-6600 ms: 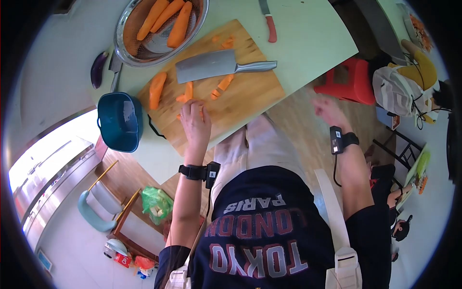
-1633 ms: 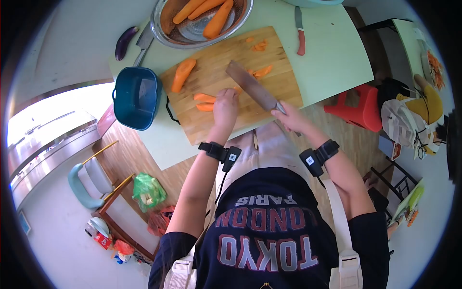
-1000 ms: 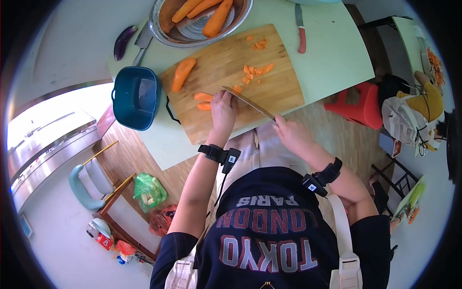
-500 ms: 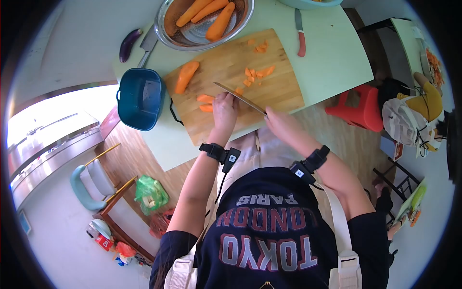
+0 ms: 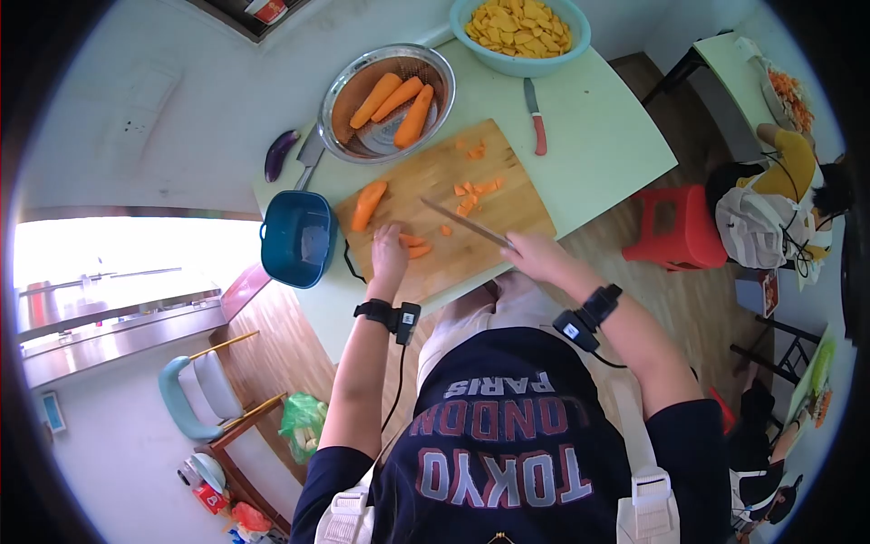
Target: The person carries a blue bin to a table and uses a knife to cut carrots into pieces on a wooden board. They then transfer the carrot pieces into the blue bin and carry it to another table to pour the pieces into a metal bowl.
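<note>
My right hand (image 5: pixel 539 257) is closed round the handle of a kitchen knife (image 5: pixel 464 221), its blade slanting up and left over the wooden cutting board (image 5: pixel 444 272). My left hand (image 5: pixel 390 256) is at the board's left part, fingers closed at the left ends of some cut carrot pieces (image 5: pixel 417 247); the exact grip is partly hidden. Just above that hand lies a larger piece of peeled carrot (image 5: pixel 369 205). Small carrot chunks (image 5: pixel 473 194) are scattered on the board beyond the blade, and more bits lie near its far edge.
Behind the board stands a metal colander (image 5: pixel 340 140) with carrots. A blue basin (image 5: pixel 584 41) holds yellow slices. A teal container (image 5: pixel 297 238), a cleaver (image 5: pixel 310 154) and an eggplant (image 5: pixel 280 156) are at left. A red-handled knife (image 5: pixel 538 127) lies right; a red stool (image 5: pixel 675 227) stands beyond.
My left hand has moved left from beside the blade to the carrot pieces. The knife has come away from the left hand, over the board. The head view has shifted, showing more of the far side.
</note>
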Tool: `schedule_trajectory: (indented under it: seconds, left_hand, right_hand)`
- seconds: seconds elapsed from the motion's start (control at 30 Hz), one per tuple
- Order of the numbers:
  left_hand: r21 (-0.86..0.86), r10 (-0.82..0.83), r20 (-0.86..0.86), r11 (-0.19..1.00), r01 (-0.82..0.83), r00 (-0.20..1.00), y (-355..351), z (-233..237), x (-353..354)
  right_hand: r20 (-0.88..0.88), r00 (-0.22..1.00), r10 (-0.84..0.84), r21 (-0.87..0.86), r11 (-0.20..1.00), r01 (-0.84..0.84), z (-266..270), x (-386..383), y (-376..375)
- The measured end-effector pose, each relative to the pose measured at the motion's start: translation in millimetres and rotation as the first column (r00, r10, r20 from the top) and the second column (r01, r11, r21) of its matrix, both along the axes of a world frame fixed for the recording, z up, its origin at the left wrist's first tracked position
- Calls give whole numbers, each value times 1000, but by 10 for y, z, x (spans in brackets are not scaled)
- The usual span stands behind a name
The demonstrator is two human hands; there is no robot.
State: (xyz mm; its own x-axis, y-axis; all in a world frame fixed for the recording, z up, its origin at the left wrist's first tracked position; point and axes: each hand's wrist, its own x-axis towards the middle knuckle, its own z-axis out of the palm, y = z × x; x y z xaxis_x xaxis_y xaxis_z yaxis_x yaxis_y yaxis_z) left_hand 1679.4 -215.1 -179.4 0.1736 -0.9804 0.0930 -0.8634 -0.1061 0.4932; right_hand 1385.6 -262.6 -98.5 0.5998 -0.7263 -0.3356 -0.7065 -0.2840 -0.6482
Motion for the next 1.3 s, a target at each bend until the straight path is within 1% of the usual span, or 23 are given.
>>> schedule_trajectory:
  seconds: [0.03,0.07,0.13,0.17,0.2,0.23,0.27,0.3,0.33,0.37,0.4,0.47,0.5,0.57,0.6,0.67,0.7,0.77,0.8,0.87,1.0,1.07,1.3]
  left_hand:
    - [-27,-41,39,999,42,998,6,-87,100]
    - [-28,-38,39,999,39,999,3,-92,151]
    - [-45,-96,-12,994,95,995,30,-115,205]
    - [-40,-88,-13,995,88,996,23,-90,211]
    - [25,-82,-28,996,83,996,4,-59,227]
    - [89,-74,-42,993,77,996,13,-26,239]
    - [89,-62,-40,994,66,997,28,-30,240]
    - [136,-10,-56,991,17,998,5,-30,218]
    - [181,43,-70,983,-29,997,-21,-25,185]
    - [142,54,-76,989,-42,996,-16,-43,149]
    - [135,58,-75,990,-47,996,-43,-19,79]
    - [103,100,-148,991,-85,984,-76,-4,-122]
    - [105,101,-148,991,-86,984,-113,-16,-260]
    - [89,103,-206,992,-87,973,-196,-44,-529]
    - [93,93,-205,993,-76,974,-227,-2,-621]
    - [117,165,-136,982,-150,977,-272,75,-751]
    - [125,156,-139,982,-139,978,-276,67,-762]
    - [-74,96,-88,992,-103,991,-268,33,-764]
    - [-68,94,-90,993,-100,991,-272,-5,-761]
    - [-126,59,-162,989,-80,985,-268,-51,-767]
    - [-116,66,-215,989,-92,974,-261,-73,-764]
    - [-159,44,-229,984,-82,972,-264,-68,-754]
    - [-160,52,-230,983,-90,972,-263,-99,-735]
  right_hand:
    - [-75,996,47,17,999,-46,52,-36,59]
    - [-149,984,96,39,995,-91,69,-75,115]
    - [-128,987,94,6,996,-94,-91,-166,241]
    - [-104,991,89,-29,995,-92,-106,-175,278]
    - [-105,990,98,-22,995,-101,-112,-190,301]
    - [-110,992,66,-18,998,-68,-114,-201,318]
    - [-113,993,34,-21,999,-37,-92,-194,306]
    - [-110,993,44,-33,998,-48,-90,-193,298]
    - [-100,995,-14,-66,998,7,-103,-211,317]
    - [-88,993,-73,-97,993,64,-130,-226,305]
    - [-86,994,-69,-104,993,60,-192,-238,270]
    - [-42,992,-120,-225,968,108,-306,-253,247]
    - [-42,992,-119,-223,969,107,-252,-228,221]
    - [-95,995,-38,-199,980,19,-133,-159,162]
    - [-96,994,-49,-195,980,30,-104,-121,150]
    - [-94,995,-25,-262,965,-1,-49,-54,136]
    - [-98,995,-35,-255,967,9,20,-9,131]
    - [-197,980,2,-294,954,-61,146,89,123]
    - [-200,980,0,-288,956,-59,152,126,124]
    - [-269,963,17,-274,957,-94,151,181,143]
    - [-294,956,22,-238,967,-96,182,238,126]
    - [-347,936,60,-154,981,-120,226,281,56]
    - [-271,961,56,-110,990,-88,29,491,-143]
